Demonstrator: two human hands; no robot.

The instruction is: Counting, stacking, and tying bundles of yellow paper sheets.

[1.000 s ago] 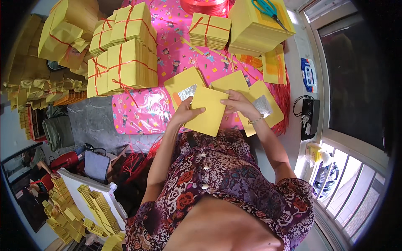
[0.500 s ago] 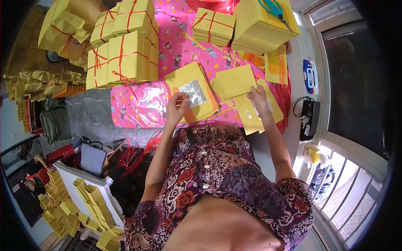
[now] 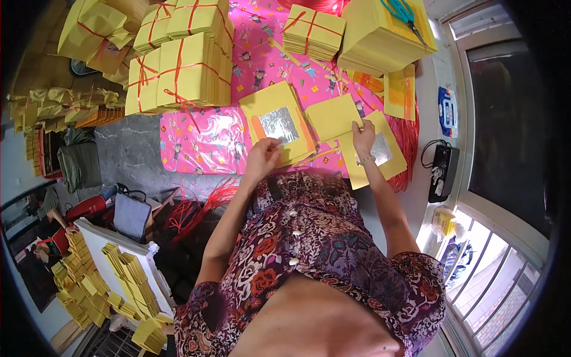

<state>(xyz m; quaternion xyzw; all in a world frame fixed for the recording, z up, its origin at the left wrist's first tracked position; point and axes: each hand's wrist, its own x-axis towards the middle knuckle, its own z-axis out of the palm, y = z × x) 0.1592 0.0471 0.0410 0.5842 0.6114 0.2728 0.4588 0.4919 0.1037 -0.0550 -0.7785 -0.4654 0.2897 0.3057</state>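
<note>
In front of me lies a stack of yellow paper sheets point(image 3: 253, 104), its top sheet bearing a silver foil square point(image 3: 278, 124) and orange strips. My left hand point(image 3: 262, 159) rests at the near edge of this stack, fingers curled over the foil's near corner; whether they grip anything is hidden. To the right is a plain yellow paper piece point(image 3: 333, 116). My right hand point(image 3: 364, 140) pinches its near right corner. Beneath the right wrist lies another yellow sheet point(image 3: 385, 166) with silver foil, partly covered by that hand.
Yellow paper bundles tied with red string point(image 3: 193, 74) stand at the far left. A smaller tied bundle point(image 3: 315, 33) and a tall yellow stack point(image 3: 380, 41) topped by teal-handled scissors point(image 3: 399, 11) stand at the back. Red strands point(image 3: 410, 149) hang along the right edge of the pink tablecloth point(image 3: 205, 149).
My left hand has shifted right and down, onto the near corner of the foil. My right hand stays at the plain piece's corner. The whole view has tilted slightly.
</note>
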